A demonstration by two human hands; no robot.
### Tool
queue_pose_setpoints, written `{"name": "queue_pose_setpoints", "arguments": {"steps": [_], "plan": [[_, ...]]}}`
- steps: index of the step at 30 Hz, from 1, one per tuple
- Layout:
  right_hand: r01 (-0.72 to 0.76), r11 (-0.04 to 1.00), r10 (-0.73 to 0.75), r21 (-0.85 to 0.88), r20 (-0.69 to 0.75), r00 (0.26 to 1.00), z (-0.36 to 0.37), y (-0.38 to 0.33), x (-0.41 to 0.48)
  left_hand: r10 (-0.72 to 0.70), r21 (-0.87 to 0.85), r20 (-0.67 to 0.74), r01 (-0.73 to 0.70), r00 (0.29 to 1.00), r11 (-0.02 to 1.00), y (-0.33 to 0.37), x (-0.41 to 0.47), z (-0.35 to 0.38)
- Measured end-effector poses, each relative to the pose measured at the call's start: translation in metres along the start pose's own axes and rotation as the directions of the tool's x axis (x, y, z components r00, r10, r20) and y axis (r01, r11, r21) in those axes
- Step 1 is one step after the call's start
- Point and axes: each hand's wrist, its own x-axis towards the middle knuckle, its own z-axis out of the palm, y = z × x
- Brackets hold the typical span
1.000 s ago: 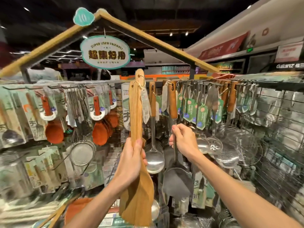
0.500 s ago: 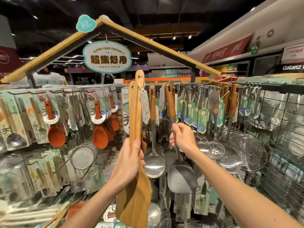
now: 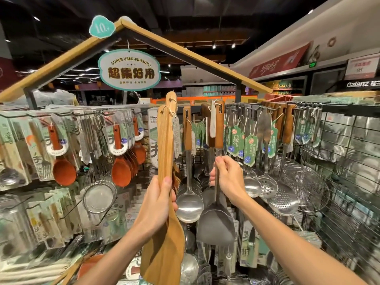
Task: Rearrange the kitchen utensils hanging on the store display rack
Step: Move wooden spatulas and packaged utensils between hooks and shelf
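1. Left grip: clenched round the wooden spatulas, low on the handles, thumb across the front. Looks like two held together, with the blades pointing down below the fist.
2. Spatulas are upright in front of the display rack, left of centre. Handle tops sit above the rail line. String loops and a paper tag hang from them.
3. Right grip: fingers curled round the steel shaft of the metal turner, just under its wooden handle.
4. Turner is vertical, blade down, handle top at rail height. Cannot tell if its loop is on a hook.
5. Ladle hangs between the spatulas and the turner, with more ladles stacked behind it.
6. Right of the turner: slotted spoon, skimmer, wire spider strainer. Green tags hang on the handles.
7. Left side: orange spoons on cards, mesh strainer.
8. Oval sign hangs under the roof-shaped frame above the rack.
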Motion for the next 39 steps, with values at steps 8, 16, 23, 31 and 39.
{"name": "queue_pose_setpoints", "arguments": {"steps": [8, 16, 23, 31, 39], "plan": [[0.008, 1.000, -0.008, -0.007, -0.006, 1.000, -0.001, 0.005, 0.000, 0.029, 0.015, 0.000, -0.029, 1.000, 0.999, 0.002, 0.004, 0.000], [0.035, 0.999, -0.036, -0.020, -0.014, 0.999, -0.002, 0.002, 0.000, 0.004, 0.025, 0.001, -0.004, 1.000, 1.000, -0.005, 0.006, 0.000], [0.037, 0.998, -0.037, -0.047, -0.001, 0.999, -0.003, 0.003, -0.001, 0.008, 0.044, 0.018, -0.009, 1.000, 0.999, -0.006, 0.004, 0.001], [0.062, 0.995, -0.063, -0.076, -0.015, 0.998, -0.007, 0.005, 0.001, -0.012, 0.040, 0.026, 0.011, 1.000, 0.999, -0.011, 0.007, 0.003], [0.066, 0.995, -0.066, -0.080, 0.007, 0.998, -0.005, 0.006, 0.007, -0.013, 0.022, 0.019, 0.013, 1.000, 1.000, -0.012, 0.009, 0.004]]}}
